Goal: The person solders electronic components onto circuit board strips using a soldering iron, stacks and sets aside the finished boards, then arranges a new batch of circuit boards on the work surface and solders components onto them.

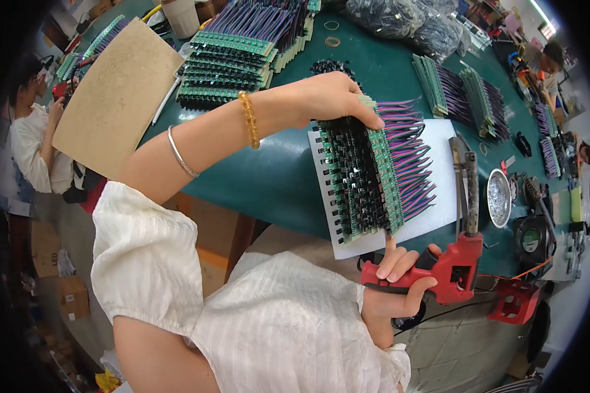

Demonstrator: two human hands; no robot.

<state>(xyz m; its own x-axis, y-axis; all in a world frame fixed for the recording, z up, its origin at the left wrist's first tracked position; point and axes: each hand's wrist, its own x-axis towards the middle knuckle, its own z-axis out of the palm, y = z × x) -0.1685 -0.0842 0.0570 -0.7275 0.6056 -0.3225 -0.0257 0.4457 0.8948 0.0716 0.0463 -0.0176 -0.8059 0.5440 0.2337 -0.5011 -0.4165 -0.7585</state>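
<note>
A dark green table (268,190) bears a large pile of wired boards (226,65); loose black bits (331,67) lie right of it, below two rubber bands (333,42). Further right are bags (399,16), two smaller stacks (432,85), a metal bowl (492,198) and, nearer, a white sheet (439,187).

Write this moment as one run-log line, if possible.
left hand: on circuit-board stack; right hand: holding red gun-shaped tool; stack: over white sheet

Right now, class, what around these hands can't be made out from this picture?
In the head view:
White sheet: middle hidden by the board stack.
Left hand: palm hidden by its own back.
Red tool: handle partly covered by the right hand.
Metal dish: contents too small to identify.
</note>
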